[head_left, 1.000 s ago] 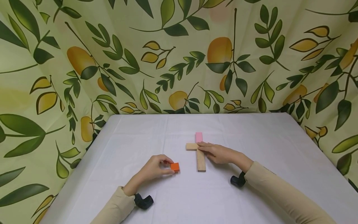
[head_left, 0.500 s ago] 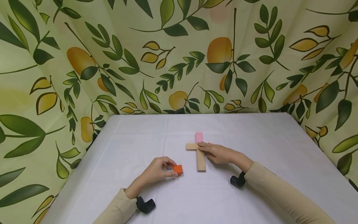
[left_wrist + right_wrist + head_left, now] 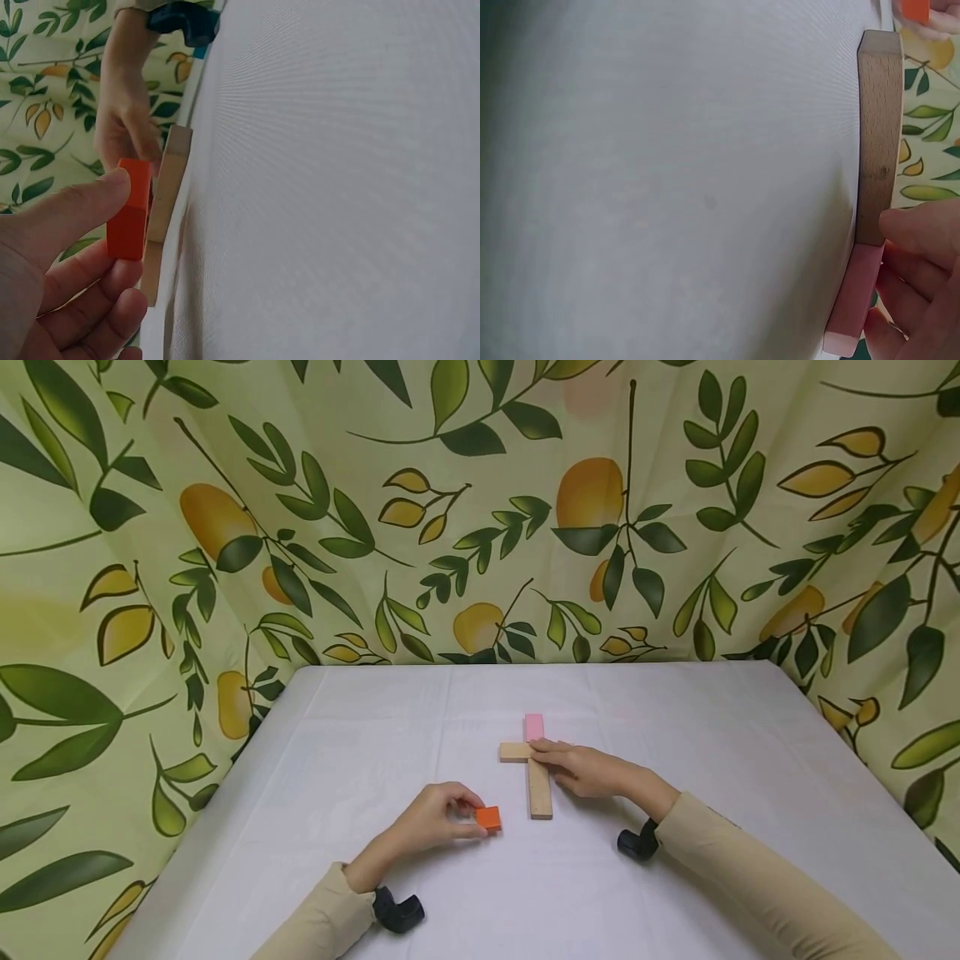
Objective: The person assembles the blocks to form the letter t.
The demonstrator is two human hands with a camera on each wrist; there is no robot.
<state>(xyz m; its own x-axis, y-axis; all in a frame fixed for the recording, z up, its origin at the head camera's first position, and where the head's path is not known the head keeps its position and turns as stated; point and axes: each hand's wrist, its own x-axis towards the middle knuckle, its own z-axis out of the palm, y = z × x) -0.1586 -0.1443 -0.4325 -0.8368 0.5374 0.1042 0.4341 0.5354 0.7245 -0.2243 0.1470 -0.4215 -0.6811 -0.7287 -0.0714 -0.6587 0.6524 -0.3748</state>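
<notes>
In the head view my left hand [image 3: 441, 817] pinches an orange block [image 3: 488, 819] between thumb and fingers, left of the lower end of a long wooden block [image 3: 539, 791]. The left wrist view shows the thumb on one face of that block and a finger on the opposite side. My right hand [image 3: 592, 771] rests on the middle of a cross-shaped layout, its fingers covering part of it. A short wooden block [image 3: 513, 752] points left and a pink block [image 3: 534, 727] points away at the top. Another pink block [image 3: 853, 300] lies under the right fingers, mostly hidden in the head view.
A white cloth [image 3: 360, 727] covers the table. Behind it hangs a curtain [image 3: 480, 527] printed with leaves and fruit. Each wrist carries a black camera mount, one on the left [image 3: 399, 911] and one on the right [image 3: 637, 842].
My left hand has carried the orange block a short way right and slightly nearer, closer to the long wooden block. The right hand and the laid-out blocks have stayed in place.
</notes>
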